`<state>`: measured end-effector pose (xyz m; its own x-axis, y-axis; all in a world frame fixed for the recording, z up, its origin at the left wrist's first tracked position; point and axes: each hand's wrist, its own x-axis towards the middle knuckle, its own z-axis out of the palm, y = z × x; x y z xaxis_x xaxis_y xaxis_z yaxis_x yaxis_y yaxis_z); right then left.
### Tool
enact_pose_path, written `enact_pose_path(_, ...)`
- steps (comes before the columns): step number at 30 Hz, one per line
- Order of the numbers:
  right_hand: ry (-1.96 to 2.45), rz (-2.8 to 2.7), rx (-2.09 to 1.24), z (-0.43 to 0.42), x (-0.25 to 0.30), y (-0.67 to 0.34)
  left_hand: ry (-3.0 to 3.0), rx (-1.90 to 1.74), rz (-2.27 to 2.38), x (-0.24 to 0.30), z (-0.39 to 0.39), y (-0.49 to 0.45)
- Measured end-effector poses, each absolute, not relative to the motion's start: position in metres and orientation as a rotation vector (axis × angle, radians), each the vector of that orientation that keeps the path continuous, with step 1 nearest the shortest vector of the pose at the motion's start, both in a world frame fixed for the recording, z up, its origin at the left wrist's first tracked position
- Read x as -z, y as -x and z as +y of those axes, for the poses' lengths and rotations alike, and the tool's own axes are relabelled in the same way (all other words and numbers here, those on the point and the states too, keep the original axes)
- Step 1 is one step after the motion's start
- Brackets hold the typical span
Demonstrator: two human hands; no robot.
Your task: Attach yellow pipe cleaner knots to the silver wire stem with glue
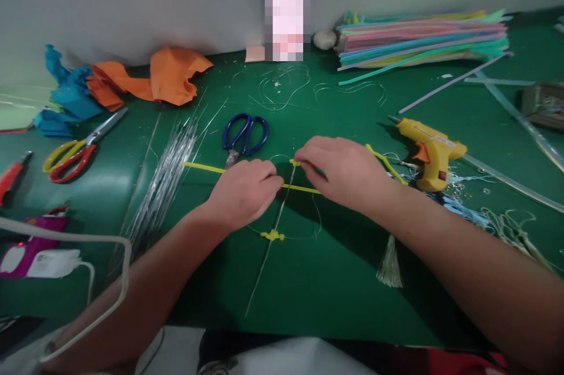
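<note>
My left hand is closed in a pinch on a thin yellow stick that lies across the green table. My right hand is closed too, pinching the same yellow stick where it crosses a thin wire. A small yellow knot sits on that wire just below my hands. A curved yellow piece pokes out to the right of my right hand. A pale tassel lies under my right forearm.
Blue scissors lie behind my hands, a yellow glue gun to the right, and a wire bundle to the left. Yellow-red scissors, orange paper, blue paper, coloured sticks, and a white charger surround them.
</note>
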<state>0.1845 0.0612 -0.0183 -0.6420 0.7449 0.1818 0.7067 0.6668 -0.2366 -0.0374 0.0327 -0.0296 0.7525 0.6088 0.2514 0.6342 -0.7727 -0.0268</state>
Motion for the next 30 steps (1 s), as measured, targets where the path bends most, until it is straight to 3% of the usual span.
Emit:
enact_pose_path(4,1.532,-2.392,-0.367,0.059,0.002,-0.191,2.837,0.358,-0.982,0.029,0.034,0.039)
enact_pose_path(9,1.600,-2.630,-0.614,0.056,-0.009,-0.188,2.821,0.358,-0.979,0.032,0.035,0.040)
enact_pose_path(15,1.618,-2.885,-0.429,0.055,-0.002,-0.180,2.841,0.414,-1.004,0.036,0.035,0.039)
enact_pose_path(23,1.246,-3.029,-0.366,0.052,0.010,-0.182,2.828,0.479,-0.987,0.044,0.037,0.031)
enact_pose_path(30,1.199,-3.029,-0.338,0.050,0.015,-0.179,2.793,0.631,-1.026,0.049,0.035,0.027)
